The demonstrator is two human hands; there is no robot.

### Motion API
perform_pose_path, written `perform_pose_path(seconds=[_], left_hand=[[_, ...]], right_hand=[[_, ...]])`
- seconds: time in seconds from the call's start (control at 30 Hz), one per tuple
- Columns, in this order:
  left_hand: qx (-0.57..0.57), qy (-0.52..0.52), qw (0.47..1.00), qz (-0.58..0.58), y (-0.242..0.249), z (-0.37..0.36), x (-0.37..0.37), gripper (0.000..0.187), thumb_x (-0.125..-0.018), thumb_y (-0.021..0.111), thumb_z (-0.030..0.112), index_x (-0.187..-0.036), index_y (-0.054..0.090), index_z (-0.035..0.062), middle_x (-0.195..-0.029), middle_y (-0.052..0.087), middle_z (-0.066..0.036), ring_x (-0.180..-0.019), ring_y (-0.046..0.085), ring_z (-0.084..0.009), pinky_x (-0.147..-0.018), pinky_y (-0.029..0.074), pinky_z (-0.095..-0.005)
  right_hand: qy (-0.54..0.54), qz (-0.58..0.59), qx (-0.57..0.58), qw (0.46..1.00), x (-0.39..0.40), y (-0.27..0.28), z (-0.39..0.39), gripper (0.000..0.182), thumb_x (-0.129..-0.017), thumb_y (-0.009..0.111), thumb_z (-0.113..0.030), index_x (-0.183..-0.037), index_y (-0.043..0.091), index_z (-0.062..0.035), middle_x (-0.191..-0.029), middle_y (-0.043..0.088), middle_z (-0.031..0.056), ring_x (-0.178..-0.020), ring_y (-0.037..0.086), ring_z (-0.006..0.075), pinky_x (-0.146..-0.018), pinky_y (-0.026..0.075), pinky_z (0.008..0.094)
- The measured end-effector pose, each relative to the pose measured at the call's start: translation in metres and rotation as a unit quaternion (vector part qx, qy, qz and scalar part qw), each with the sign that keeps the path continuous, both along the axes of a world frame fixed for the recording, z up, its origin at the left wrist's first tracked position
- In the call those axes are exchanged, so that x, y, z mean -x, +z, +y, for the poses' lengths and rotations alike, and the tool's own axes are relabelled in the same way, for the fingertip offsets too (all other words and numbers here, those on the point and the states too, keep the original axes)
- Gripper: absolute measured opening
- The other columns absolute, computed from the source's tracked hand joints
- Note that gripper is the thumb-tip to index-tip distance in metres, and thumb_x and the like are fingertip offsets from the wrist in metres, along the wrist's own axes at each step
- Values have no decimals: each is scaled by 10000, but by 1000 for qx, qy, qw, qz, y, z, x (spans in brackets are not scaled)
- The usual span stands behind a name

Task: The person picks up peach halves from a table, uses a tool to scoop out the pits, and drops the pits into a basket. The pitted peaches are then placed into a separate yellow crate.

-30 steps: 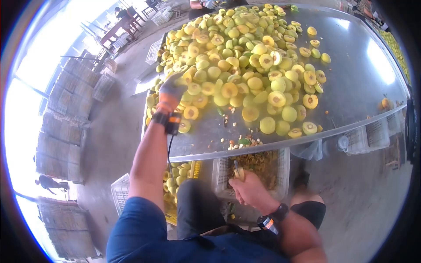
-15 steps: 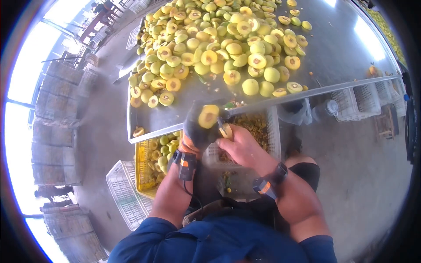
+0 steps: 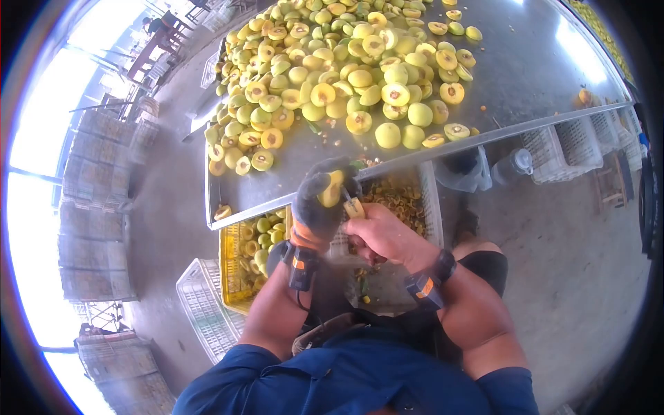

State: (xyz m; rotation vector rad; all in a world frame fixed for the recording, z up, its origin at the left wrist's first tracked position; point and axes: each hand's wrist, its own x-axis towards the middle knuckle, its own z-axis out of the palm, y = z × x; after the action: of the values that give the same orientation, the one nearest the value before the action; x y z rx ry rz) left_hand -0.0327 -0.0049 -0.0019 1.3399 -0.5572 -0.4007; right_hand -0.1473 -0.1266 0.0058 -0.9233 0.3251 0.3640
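My left hand (image 3: 317, 206), in a dark glove with an orange cuff, is closed around a yellow-green fruit half (image 3: 331, 189) just off the table's front edge. Bare-skinned, my right hand (image 3: 382, 232) grips a small tool by its light wooden handle (image 3: 354, 208). The tool's thin metal tip reaches to the fruit's side. Beyond both hands, a large heap of halved fruit (image 3: 339, 69) lies on the metal table (image 3: 290, 180). Under my hands is a white crate (image 3: 433, 207) of brown scraps.
A yellow crate (image 3: 227, 266) of fruit halves stands below the table at the left, beside a white crate (image 3: 197, 304). Stacked crates (image 3: 97, 221) line the far left. White baskets (image 3: 564, 155) and a clear plastic bag (image 3: 467, 176) are at the right. A person (image 3: 153, 25) is far back.
The fruit half in my left hand has turned from facing up to a narrower side view. My right hand has shifted slightly, its fingers now curled lower. The whole view has moved a little.
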Motion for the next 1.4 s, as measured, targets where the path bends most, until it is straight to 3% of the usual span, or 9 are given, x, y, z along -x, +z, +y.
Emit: perform_pose_path(seconds=[0.1,0.43,0.63,0.8,0.93,1.03,1.1,1.2,1.4], left_hand=[[138,-58,963,224,2,-2,2,486,-940,634,277,-1318,647,-27,-1165,708,-176,-1025,673,-262,-935,546,-388],[66,-152,959,230,-7,1,-7,661,-892,726,386,-1384,616,-42,-1159,722,-190,-1089,687,-297,-965,559,-415],[-245,-147,956,-69,9,17,-25,596,-950,690,327,-1405,599,-46,-1269,686,-208,-1109,681,-294,-925,583,-418],[100,-109,951,270,-22,14,-4,505,-987,623,283,-1368,616,-49,-1198,706,-202,-1053,697,-275,-928,582,-416],[81,-135,943,293,-4,10,-5,377,-1000,615,200,-1306,645,-19,-1124,729,-164,-1020,713,-252,-920,585,-407],[-225,-51,947,-222,2,18,-18,283,-996,632,118,-1260,666,21,-1124,737,-122,-1013,725,-245,-915,587,-412],[-146,-11,984,-100,-23,16,-19,262,-936,672,28,-1197,687,42,-1079,748,-105,-985,738,-254,-868,588,-392],[-197,52,967,-149,-36,13,-11,275,-888,699,44,-1163,691,40,-1029,753,-114,-951,742,-267,-818,582,-373],[-204,16,971,-121,-20,13,0,250,-899,707,110,-1137,685,41,-940,761,-97,-830,753,-259,-733,591,-367]], right_hand=[[11,36,-38,999,-1,1,2,97,-994,602,-146,-936,561,-80,-690,470,-24,-483,470,106,-438,395,327],[-6,40,-245,969,3,-9,8,105,-993,563,-151,-915,505,-112,-678,442,-18,-474,430,112,-454,394,337],[-47,17,-96,994,-1,-1,13,165,-995,580,-164,-862,516,-90,-640,434,-32,-468,449,102,-423,385,320],[7,28,-195,980,-1,-12,14,165,-996,597,-160,-872,530,-73,-650,483,-15,-451,478,121,-408,403,326],[-88,-113,137,980,-5,-30,20,151,-985,619,-158,-900,567,-44,-659,527,12,-443,495,145,-412,409,347],[-202,-297,485,798,-13,-73,28,117,-981,616,-135,-941,587,-29,-671,554,24,-447,503,138,-413,400,347],[-175,-264,501,805,-13,-72,30,96,-980,609,-118,-970,599,-24,-688,575,30,-455,508,127,-415,391,344],[3,28,-32,999,-6,-14,14,80,-987,594,-110,-947,577,-43,-681,547,10,-454,497,115,-411,371,333],[53,18,-94,994,2,-7,11,147,-993,587,-142,-876,513,-94,-672,462,-17,-468,465,106,-429,391,314]])
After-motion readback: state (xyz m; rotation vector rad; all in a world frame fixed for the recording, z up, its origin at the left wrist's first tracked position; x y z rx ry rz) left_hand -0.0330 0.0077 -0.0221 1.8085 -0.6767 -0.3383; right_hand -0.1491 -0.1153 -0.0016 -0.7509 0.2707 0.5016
